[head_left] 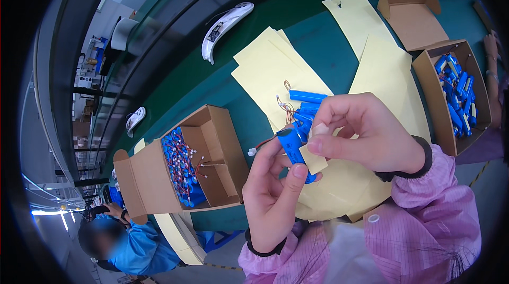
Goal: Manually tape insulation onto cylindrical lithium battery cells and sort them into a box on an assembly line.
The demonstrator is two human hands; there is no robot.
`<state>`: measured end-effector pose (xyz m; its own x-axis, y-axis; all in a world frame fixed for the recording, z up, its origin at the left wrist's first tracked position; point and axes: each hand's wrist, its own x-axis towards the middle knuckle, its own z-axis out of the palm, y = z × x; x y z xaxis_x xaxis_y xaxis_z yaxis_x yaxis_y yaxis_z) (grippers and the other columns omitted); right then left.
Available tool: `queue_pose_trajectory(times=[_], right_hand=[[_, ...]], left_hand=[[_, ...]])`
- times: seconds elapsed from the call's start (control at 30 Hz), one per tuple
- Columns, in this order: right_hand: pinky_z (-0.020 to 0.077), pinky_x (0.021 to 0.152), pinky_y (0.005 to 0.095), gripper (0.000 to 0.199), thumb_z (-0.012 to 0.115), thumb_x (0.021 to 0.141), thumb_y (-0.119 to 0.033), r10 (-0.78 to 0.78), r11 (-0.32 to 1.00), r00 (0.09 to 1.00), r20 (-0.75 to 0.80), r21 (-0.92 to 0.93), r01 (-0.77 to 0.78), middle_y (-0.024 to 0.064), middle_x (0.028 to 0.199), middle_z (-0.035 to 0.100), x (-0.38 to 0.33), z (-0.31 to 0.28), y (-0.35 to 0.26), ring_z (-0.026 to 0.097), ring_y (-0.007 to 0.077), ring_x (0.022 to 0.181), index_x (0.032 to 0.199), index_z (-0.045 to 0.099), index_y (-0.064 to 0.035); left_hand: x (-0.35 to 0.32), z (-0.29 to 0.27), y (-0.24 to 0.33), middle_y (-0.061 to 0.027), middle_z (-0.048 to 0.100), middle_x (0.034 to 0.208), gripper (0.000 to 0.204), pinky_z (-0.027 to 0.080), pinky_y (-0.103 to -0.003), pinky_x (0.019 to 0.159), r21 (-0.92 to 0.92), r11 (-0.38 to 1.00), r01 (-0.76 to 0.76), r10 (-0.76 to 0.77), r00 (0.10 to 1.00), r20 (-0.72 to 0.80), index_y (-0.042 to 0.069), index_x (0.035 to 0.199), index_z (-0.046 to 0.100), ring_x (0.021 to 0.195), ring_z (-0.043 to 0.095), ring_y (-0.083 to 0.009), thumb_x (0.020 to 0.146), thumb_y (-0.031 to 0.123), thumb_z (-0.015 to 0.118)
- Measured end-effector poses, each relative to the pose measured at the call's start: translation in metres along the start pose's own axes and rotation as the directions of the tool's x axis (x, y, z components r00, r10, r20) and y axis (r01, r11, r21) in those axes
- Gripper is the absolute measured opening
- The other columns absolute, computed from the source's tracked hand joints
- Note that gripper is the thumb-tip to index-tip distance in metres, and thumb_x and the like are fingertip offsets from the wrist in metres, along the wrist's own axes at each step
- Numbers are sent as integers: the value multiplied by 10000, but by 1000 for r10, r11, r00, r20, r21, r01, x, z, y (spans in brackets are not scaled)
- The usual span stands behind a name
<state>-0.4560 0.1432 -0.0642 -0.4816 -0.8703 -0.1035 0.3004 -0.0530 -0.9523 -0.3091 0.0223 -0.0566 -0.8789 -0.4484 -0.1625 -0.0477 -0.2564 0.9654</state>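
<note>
My left hand (268, 194) is closed round a blue cylindrical battery (289, 142), tilted in front of me. Its thin wire ends in a small white connector (252, 152), sticking out to the left of my fingers. A small pale yellow sticker-like piece (316, 161) lies against the battery's side. My right hand (366, 133) pinches at that piece with thumb and forefinger; how far it sticks to the battery I cannot tell. Just behind my hands, several more blue batteries (307, 96) with wires lie on yellow paper sheets (273, 59).
On the left stands an open cardboard box (222, 141) of wired batteries; on the right, another box (424, 80) of blue batteries, a person's arm (492, 56) beside it. White curved housings (225, 27) lie beyond the green table (326, 32). A person in blue (140, 249) works at lower left.
</note>
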Motion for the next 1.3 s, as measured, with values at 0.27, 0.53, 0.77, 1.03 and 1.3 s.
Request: queue_pose_trajectory(times=[0.27,0.53,0.77,1.03,1.3], right_hand=[[485,687,204,149,706,885,-119,17,999,999,28,39,-18,37,843,683,3,-2,3,627,65,778,857,624,3],[486,704,205,139,701,893,-119,23,994,998,53,105,-29,28,844,682,3,-2,7,625,61,780,864,634,-1],[484,711,203,136,706,890,-120,25,994,998,49,101,-30,26,850,681,3,0,10,623,57,780,870,638,-4],[504,661,220,200,725,879,-150,-78,996,996,-32,30,79,34,829,672,2,6,15,638,70,754,859,573,-21],[537,646,284,687,838,718,-423,-175,726,976,-127,-686,40,83,885,626,6,6,10,695,234,745,1125,421,-60]], left_hand=[[1,2,-3,-158,616,1171,470,603,-362,777,103,994,-33,37,999,-37,-50,1378,418,1032,642,-219,958,87,582],[0,-3,-6,-167,602,1186,480,600,-366,769,121,991,-59,61,998,-11,-49,1380,405,1022,644,-225,956,87,585],[0,1,-5,-171,600,1188,480,599,-368,773,97,994,-47,52,998,-44,-56,1375,404,1024,644,-230,955,89,588],[2,1,-4,-162,597,1224,503,579,-361,842,140,990,-28,29,1000,-5,-65,1386,406,1067,627,-217,954,99,603],[1,3,-12,-146,609,1160,431,521,-315,895,255,967,16,-35,997,69,-69,1392,404,1037,622,-185,1015,123,484]])
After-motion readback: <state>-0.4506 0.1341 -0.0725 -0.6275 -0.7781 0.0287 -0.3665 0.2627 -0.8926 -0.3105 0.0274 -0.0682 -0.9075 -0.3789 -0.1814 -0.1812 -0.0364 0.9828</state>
